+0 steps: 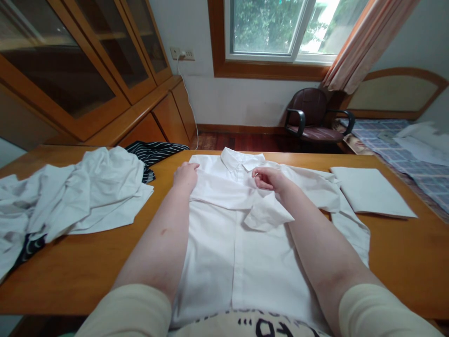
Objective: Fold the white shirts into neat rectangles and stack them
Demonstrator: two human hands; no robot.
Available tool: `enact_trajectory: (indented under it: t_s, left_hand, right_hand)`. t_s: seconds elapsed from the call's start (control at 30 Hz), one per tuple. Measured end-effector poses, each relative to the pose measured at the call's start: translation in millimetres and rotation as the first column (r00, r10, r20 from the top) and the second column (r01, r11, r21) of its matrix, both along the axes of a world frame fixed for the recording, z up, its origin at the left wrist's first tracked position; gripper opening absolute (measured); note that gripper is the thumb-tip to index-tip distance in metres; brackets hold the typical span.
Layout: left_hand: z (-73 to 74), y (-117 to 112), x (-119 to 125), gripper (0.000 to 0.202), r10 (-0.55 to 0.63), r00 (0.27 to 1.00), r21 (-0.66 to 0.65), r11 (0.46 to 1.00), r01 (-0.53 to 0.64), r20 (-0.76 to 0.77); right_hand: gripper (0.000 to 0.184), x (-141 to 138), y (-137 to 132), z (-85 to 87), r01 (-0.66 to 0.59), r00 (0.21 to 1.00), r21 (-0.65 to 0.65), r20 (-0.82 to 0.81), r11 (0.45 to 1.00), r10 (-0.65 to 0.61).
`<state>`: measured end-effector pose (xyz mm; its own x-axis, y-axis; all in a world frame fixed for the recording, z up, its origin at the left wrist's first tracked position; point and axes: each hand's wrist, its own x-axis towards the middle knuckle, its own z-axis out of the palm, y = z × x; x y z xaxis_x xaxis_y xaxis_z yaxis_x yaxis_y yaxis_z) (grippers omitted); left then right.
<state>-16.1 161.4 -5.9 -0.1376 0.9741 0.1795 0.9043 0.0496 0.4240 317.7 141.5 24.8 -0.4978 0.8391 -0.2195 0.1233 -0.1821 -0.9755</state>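
Observation:
A white collared shirt (217, 262) lies front up on the table, its collar (231, 159) toward the far edge. One sleeve (220, 189) is folded across the chest, and its loose cuff (268, 213) flares near the middle. At the shirt's left shoulder edge, my left hand (185, 178) is closed on the fabric; some of its fingers are hidden. My right hand (268, 179) is above the chest, just below the collar, with its fingers curled in and nothing visible in them. The other sleeve (312, 187) stretches out to the right, bent downward.
Crumpled white clothes (105, 187) and a black striped garment (157, 152) lie on the left of the wooden table (396, 262). A flat folded white garment (375, 192) lies at the right. Beyond are a cabinet (140, 112), an armchair (312, 117) and a bed (403, 140).

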Motion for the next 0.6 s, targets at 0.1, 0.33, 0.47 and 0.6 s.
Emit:
enact_trajectory:
  t_s: [0.1,0.33,0.47,0.6]
  left_hand:
    - [-0.3,0,0,0.027,0.007,1.000,0.012,1.000,-0.007,-0.005]
    - [8.2,0,4,0.021,0.040,0.995,-0.050,0.998,-0.044,-0.094]
    - [15.6,-4,7,0.023,0.085,0.993,-0.004,0.996,-0.086,-0.087]
    - [23.4,-10,11,0.024,0.167,0.982,0.096,0.983,-0.158,-0.088]
  right_hand:
    - [0.023,-13,0,-5.7,-0.018,0.998,0.026,0.063,1.000,0.016]
    - [0.015,-24,5,-9.3,-0.123,0.835,0.326,0.545,0.937,-0.080]
    - [0.028,-24,0,-4.4,-0.298,0.788,0.289,0.612,0.910,0.064]
    - [0.031,-24,-8,0.8,-0.256,0.900,0.151,0.397,0.955,0.179]
